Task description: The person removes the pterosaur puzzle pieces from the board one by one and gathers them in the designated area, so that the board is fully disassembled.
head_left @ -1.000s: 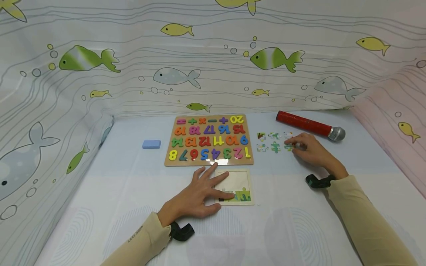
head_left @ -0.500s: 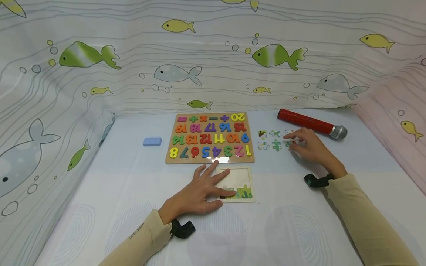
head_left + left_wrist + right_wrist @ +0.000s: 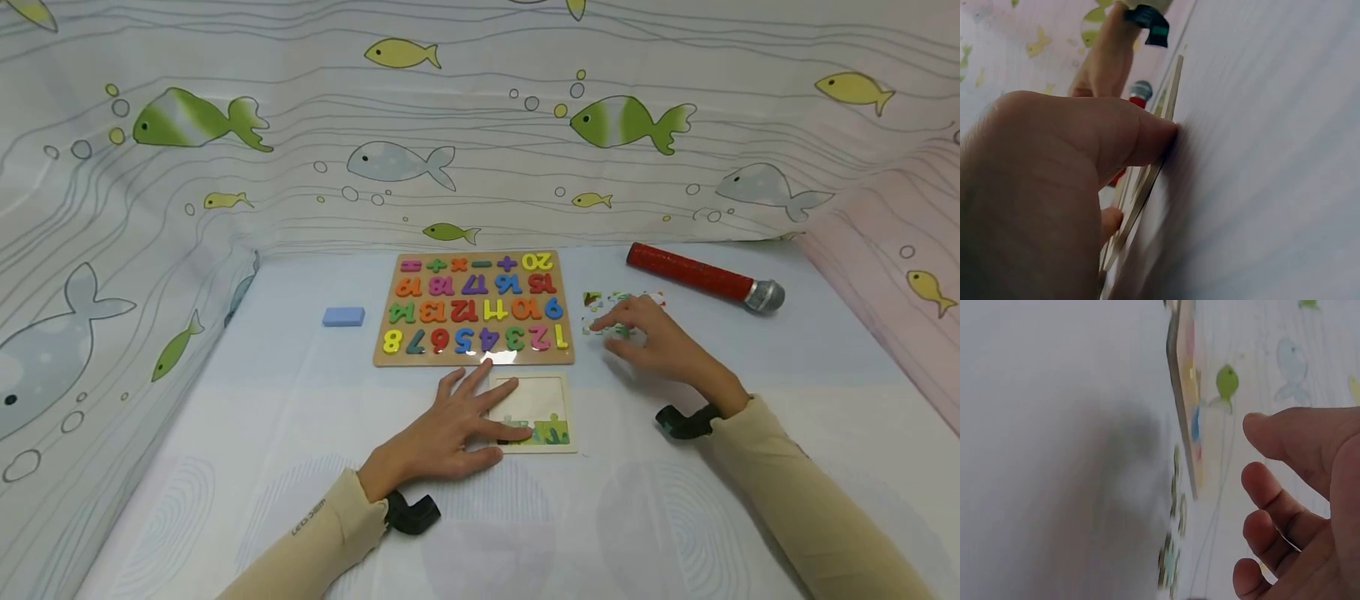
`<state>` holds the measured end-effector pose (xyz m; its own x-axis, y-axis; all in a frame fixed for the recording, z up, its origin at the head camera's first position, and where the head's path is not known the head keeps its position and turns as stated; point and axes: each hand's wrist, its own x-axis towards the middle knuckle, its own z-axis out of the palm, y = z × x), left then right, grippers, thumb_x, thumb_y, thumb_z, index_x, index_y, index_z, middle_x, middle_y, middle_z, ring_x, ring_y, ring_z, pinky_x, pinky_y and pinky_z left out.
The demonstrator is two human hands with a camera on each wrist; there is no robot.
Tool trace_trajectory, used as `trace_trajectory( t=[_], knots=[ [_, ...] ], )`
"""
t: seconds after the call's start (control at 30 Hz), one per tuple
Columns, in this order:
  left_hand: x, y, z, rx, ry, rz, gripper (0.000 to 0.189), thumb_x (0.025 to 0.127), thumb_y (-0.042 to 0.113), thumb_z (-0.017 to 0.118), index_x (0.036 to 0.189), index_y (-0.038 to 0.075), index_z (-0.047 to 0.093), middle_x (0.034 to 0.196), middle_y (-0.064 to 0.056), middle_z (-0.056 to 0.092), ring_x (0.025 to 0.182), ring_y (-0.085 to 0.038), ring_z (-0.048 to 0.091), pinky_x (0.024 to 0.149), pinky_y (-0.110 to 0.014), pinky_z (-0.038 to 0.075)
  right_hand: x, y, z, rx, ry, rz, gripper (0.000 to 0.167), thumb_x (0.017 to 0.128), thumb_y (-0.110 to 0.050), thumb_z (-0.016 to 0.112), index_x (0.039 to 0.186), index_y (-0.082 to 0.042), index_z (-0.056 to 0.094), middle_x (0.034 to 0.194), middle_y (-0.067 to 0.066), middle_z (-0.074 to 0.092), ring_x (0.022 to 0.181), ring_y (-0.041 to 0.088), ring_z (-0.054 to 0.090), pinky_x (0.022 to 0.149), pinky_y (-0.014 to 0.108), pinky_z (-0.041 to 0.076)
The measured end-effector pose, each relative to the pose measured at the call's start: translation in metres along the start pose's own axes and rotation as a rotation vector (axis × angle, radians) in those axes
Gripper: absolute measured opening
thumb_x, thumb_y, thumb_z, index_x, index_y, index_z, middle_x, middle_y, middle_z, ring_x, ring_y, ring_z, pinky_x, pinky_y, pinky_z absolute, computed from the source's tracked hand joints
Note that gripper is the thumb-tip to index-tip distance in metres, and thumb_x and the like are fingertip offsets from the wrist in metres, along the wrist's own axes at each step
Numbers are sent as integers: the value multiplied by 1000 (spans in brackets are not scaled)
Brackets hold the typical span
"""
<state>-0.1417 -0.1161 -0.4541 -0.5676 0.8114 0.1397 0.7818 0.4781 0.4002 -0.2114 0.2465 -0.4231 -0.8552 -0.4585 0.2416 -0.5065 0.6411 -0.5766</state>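
My left hand point(image 3: 442, 437) lies with spread fingers across the left side of a small wooden puzzle tray point(image 3: 542, 397). Fitted along the tray's near edge are green picture pieces point(image 3: 553, 432), partly covered by a finger. In the left wrist view the thumb point(image 3: 1147, 134) lies at the tray's edge. Over the loose jigsaw pieces point(image 3: 591, 298) to the right hovers my right hand point(image 3: 652, 337), hiding several of them. The right wrist view shows its thumb and fingertips point(image 3: 1259, 481) apart, nothing between them, with the pieces point(image 3: 1168, 562) lying flat on the table beyond.
Behind the tray lies a wooden number board point(image 3: 450, 362) with colourful numerals. A red toy microphone point(image 3: 690, 272) rests at the back right, and a blue block point(image 3: 343, 317) sits left of the board. Fish-patterned cloth point(image 3: 300, 208) rises behind the table.
My right hand has moved left from the right-hand loose pieces to above the middle and left ones. The left hand stays on the tray. The head view has tilted slightly.
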Motion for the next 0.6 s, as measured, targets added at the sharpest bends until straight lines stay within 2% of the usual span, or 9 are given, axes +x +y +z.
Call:
trace_trajectory(
  t=[0.27,0.47,0.6],
  knots=[
    [0,0,1,1,-12,-19,39,100,45,51,137,44,62,169,-4,29,160,-41,1,118,-72,7,6,-44,33,97,-196,-83,25,90,-12,76,114,-19,76,112,-2,68,108,18,53,92,43,46],
    [0,0,-1,-9,0,-12,37,98,47,54,134,44,65,168,-3,31,159,-42,4,118,-71,8,11,-72,50,194,-340,-150,26,92,-15,75,118,-17,74,115,-1,67,102,20,54,88,38,48],
    [1,0,-1,0,19,5,36,97,47,57,131,42,68,167,-4,34,159,-43,8,117,-72,11,11,-82,57,206,-413,-148,29,91,-18,76,121,-19,74,111,-1,65,100,17,52,88,34,45]
  ],
)
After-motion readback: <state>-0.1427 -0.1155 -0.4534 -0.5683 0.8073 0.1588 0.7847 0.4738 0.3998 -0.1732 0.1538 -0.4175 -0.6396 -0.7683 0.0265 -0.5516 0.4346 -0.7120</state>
